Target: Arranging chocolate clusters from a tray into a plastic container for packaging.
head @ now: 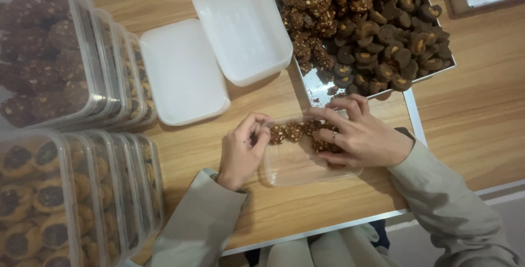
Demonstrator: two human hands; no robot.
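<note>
Cookies going into a clear tub

Left hand (242,149) pinches a nut-crusted cookie (278,133) at the rim of the clear plastic container (298,166). Right hand (358,135) curls its fingers (334,118) over more cookies (325,144) inside it. Just beyond the fingertips sits the metal tray (317,89) of chocolate cookies

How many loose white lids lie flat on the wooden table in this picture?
2. One white lid lies beside the stacked filled containers; the other lid lies next to the metal tray of cookies. Others may be hidden outside the frame.
</note>
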